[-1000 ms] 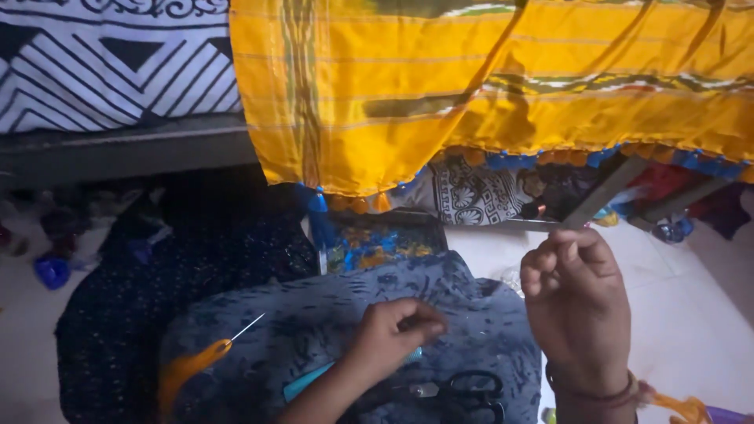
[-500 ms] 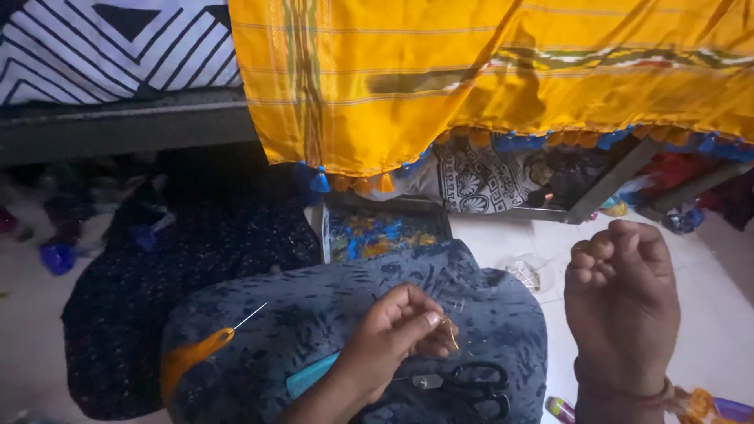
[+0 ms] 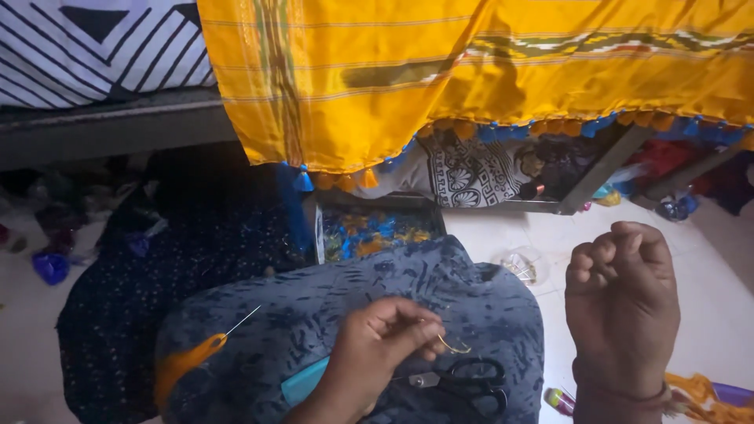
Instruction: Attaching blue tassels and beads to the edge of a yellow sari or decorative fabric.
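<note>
Black scissors (image 3: 470, 383) lie on the blue patterned cushion (image 3: 345, 314). Just above them the left hand (image 3: 385, 345) pinches a thin yellow thread (image 3: 453, 345); the right hand (image 3: 624, 306) is clenched beside the cushion. Beyond hangs a yellow tasselled cloth (image 3: 471, 78).

A pale tiled floor (image 3: 503, 228) is seen under dim light. A dark bed frame (image 3: 118, 126) is covered by a black-and-white patterned sheet (image 3: 94, 47).

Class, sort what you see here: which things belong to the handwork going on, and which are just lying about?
In use:
left hand pinching a thin yellow thread loop
right hand, raised in a fist
yellow cloth with tassels

Lying about:
black scissors
orange-handled needle tool
tray of beads
</note>
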